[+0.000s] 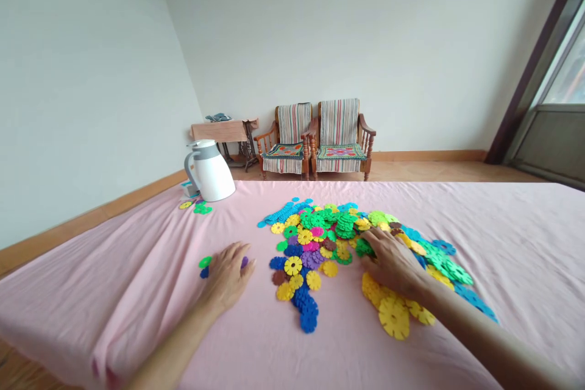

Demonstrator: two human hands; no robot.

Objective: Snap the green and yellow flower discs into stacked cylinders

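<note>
Right hand: your right hand (pixel 393 261) reaches in from the lower right, palm down over the heap, its fingers curved beside some dark green notched discs (pixel 362 248); you cannot tell from here whether they grip any.
Dark green discs: they lie right of the frame's centre, just left of your right fingers and well apart from your left hand (pixel 227 277), so the right is clearly nearer.
Green stack: the green disc stack (pixel 346 226) stands roughly upright, its long axis up the frame, just up and left of your right fingertips.
Left hand: it rests left of centre, fingers loosely spread; a purple disc (pixel 244 262) shows by your thumb, contact unclear.
Left pair: a bright green disc (pixel 205 262) and a navy disc (pixel 204 272) lie just left of that hand.
Yellow discs: large yellow discs (pixel 393 318) spread below your right hand.
Pink cloth: the pink tablecloth (pixel 347 353) lies under everything, wrinkled at left.
Jug: a white jug (pixel 214 175) stands upper left of your left hand.
</note>
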